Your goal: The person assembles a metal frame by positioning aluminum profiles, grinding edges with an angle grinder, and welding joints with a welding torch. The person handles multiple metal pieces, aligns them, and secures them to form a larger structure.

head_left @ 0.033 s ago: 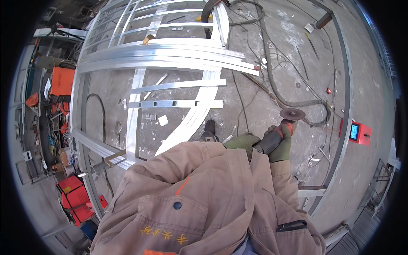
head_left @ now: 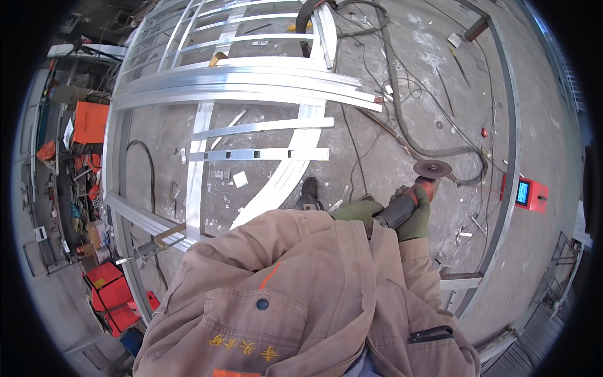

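My right hand (head_left: 417, 223), in a green glove, is wrapped round the body of an angle grinder (head_left: 398, 209). The grinder is dark with a red head, and its round brown disc (head_left: 432, 168) faces up above the floor, touching nothing. My left hand (head_left: 359, 210), also gloved in green, lies beside the rear of the grinder. Its fingers are mostly hidden, so whether it grips the tool does not show. Ahead and to the left, two short silver metal bars (head_left: 264, 127) rest across a wide, pale metal strip (head_left: 279, 182).
Long silver profiles (head_left: 245, 85) lie stacked across the frame ahead. A clamp (head_left: 164, 237) sits on the frame's near left. Hoses and cables (head_left: 402, 119) snake over the floor. A red box with a screen (head_left: 532, 196) stands right, beyond a steel rail (head_left: 512, 125).
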`<act>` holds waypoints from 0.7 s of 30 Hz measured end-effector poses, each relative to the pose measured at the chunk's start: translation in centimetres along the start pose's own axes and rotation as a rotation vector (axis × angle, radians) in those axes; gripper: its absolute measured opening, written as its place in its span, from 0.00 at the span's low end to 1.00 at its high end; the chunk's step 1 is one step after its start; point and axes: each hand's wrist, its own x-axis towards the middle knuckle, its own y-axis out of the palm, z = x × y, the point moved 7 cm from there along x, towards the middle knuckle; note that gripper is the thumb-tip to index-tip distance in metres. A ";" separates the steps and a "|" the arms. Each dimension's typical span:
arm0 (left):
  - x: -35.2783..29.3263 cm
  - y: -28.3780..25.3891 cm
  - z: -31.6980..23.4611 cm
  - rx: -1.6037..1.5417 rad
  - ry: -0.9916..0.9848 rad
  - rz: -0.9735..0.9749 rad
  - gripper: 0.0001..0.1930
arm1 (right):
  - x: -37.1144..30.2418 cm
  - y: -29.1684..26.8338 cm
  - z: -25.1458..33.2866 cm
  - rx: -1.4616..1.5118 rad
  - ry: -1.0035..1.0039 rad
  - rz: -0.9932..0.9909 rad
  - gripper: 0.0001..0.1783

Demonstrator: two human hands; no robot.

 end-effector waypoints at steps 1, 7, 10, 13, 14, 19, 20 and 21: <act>0.1 1.0 4.1 -0.221 -0.082 0.033 0.19 | -0.1 0.8 -1.1 0.004 0.012 0.021 0.27; -3.0 -0.4 -2.0 -0.071 -0.052 0.101 0.25 | -2.2 -2.0 -2.0 0.088 -0.064 -0.042 0.27; -6.5 -3.0 -9.6 -0.295 -0.060 0.170 0.32 | -3.4 -3.0 -2.3 0.223 -0.072 -0.061 0.29; -6.8 -3.8 -8.4 -0.461 -0.088 0.273 0.38 | -3.6 -2.2 -3.3 0.303 -0.101 -0.052 0.31; -6.2 -3.2 -6.4 -0.540 -0.127 0.281 0.38 | -4.1 -1.5 -3.7 0.341 -0.109 -0.054 0.30; -4.2 -0.1 -3.4 -0.703 -0.224 0.314 0.41 | -7.6 0.1 -3.5 0.465 -0.127 0.009 0.28; -3.8 0.3 -3.5 -0.687 -0.230 0.332 0.41 | -8.0 0.0 -3.4 0.478 -0.113 0.032 0.27; -3.3 0.8 -3.7 -0.672 -0.235 0.347 0.42 | -8.3 -0.5 -3.1 0.503 -0.123 0.033 0.27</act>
